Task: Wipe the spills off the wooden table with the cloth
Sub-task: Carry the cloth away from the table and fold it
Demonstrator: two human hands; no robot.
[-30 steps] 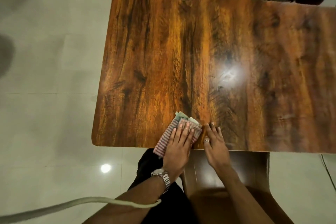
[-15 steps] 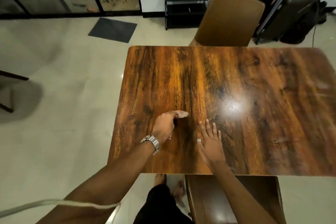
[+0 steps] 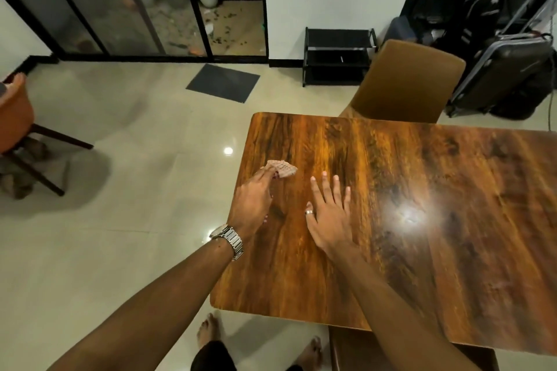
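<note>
The wooden table (image 3: 422,190) has a dark, glossy grain top with a lamp glare at its middle. My left hand (image 3: 251,200), a metal watch on its wrist, presses the striped cloth (image 3: 283,169) onto the table near the far left corner; only the cloth's front end shows past my fingers. My right hand (image 3: 330,214) lies flat on the table just right of it, fingers spread, a ring on one finger, holding nothing. No spill can be made out on the wood.
A brown chair (image 3: 407,84) stands at the table's far side and another chair seat (image 3: 355,349) at the near edge. An orange chair (image 3: 18,126) is on the left. A black rack (image 3: 337,54), a suitcase (image 3: 506,69) and a floor mat (image 3: 223,81) lie beyond. My bare feet (image 3: 211,331) are on the tiles.
My left hand has slid the cloth from the near edge forward to the far left part of the table. My right hand moved forward with it, still flat. The camera tilted up.
</note>
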